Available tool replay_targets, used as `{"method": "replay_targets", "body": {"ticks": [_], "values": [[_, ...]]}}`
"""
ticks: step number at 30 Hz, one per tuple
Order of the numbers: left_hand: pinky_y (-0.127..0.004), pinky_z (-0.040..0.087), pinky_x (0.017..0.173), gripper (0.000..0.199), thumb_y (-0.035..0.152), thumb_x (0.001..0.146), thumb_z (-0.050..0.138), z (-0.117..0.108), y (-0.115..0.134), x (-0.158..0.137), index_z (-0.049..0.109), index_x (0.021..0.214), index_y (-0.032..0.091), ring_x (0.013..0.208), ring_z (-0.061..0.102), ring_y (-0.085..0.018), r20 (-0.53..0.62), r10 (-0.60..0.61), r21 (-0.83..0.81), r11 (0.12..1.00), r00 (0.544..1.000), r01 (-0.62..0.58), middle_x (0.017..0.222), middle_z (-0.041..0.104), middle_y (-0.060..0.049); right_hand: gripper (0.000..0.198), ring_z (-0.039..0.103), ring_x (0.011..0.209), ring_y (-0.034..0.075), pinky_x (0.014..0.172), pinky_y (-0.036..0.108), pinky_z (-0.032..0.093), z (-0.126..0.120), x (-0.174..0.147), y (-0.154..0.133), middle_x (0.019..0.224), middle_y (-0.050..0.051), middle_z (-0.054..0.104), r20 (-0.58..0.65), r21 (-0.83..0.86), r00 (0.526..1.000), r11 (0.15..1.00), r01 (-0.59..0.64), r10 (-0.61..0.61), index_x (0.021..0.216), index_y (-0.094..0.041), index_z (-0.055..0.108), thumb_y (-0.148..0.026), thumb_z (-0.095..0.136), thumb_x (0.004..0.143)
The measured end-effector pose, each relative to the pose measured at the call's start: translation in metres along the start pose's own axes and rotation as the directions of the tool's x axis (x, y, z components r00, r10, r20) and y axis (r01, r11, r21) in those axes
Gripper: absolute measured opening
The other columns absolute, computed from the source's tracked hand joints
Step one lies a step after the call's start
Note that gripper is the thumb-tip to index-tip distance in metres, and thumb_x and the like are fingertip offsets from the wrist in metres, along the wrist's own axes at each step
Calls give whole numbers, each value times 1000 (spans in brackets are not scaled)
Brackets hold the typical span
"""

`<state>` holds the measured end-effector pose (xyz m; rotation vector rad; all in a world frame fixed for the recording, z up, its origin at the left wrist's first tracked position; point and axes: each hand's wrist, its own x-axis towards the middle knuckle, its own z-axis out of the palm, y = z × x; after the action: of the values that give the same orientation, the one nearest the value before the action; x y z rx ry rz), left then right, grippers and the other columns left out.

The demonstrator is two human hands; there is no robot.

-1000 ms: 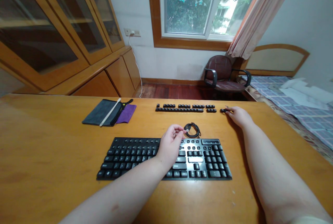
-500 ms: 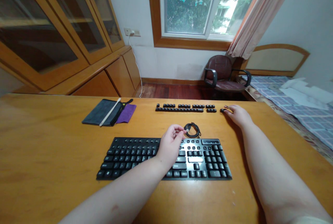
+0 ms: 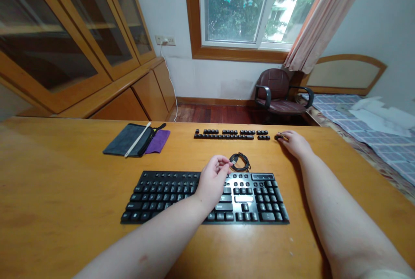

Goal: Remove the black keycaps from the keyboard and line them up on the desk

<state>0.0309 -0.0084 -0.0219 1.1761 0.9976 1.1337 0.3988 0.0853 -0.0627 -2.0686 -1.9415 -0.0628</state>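
Observation:
A black keyboard (image 3: 181,192) lies on the wooden table, with bare sockets showing along its upper rows at the right. My left hand (image 3: 212,179) is held over its middle, fingers curled into a pinch; whatever is between them, if anything, is too small to make out. Just beyond those fingertips, a coiled black USB cable (image 3: 245,166) rests on the tabletop. Out to the right, my right hand (image 3: 296,144) is low on the table, its fingers closed at a small black keycap (image 3: 278,137). Loose black keycaps (image 3: 223,136) stand in two rows to the left of that hand.
On the left of the table (image 3: 65,192) lie a dark grey zip pouch (image 3: 119,138), a pale thin stick (image 3: 138,140) across it, and a purple cloth (image 3: 158,141). Past the far edge are a maroon armchair (image 3: 277,89) and a bed (image 3: 363,119).
My right hand has shifted very slightly to the left at the far keycaps. My left hand stays in place above the keyboard.

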Motion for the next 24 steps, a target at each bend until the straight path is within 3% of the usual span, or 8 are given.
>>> {"method": "replay_targets", "body": {"ticks": [10,24], "values": [[-26,46,72,5,18,80,53,1,1,0,55,85,17,73,58,-12,-8,4,2,1000,1000,-4,85,63,-3,36,58,99,23,85,33,45,-3,-1,12,107,10,64,-17,5,999,999,-44,44,108,-17,66,-36,44,87],[-26,45,74,7,20,81,53,0,-1,0,55,87,17,74,58,-12,6,3,-16,1000,1000,-3,87,63,-3,31,60,92,23,78,32,46,-5,-2,9,101,9,65,-40,-29,998,998,-51,49,101,-19,69,-36,51,82]]}}
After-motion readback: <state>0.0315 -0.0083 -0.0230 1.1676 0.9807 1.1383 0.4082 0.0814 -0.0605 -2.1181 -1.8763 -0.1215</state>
